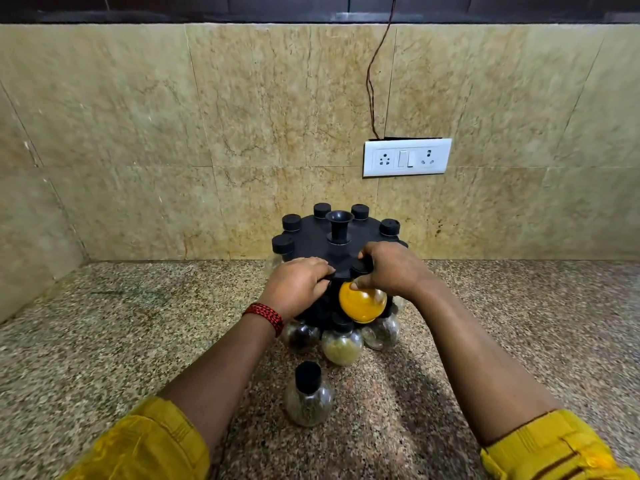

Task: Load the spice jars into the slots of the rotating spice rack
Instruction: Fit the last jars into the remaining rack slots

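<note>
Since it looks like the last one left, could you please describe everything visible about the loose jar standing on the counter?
The loose spice jar is a round-bellied, clear jar, plastic or glass, with a black screw cap. It holds a dull greenish-brown spice, stands upright on the speckled granite counter, in front of the spice rack, between the person's forearms. Nothing touches it but the counter.

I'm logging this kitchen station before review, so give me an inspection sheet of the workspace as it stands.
Surface: speckled granite counter, bare apart from the job's things.
Job's things: black rotating rack with capped jars around its top tier and more below; yellow jar at a front slot; one spare jar standing loose on the counter in front.
Clutter: nothing seen.
Grippers: left hand rests on the rack's rim; right hand grips the yellow jar.
Cables: thin wire runs down the wall to the socket plate.
Surroundings: tan tiled wall.
</note>
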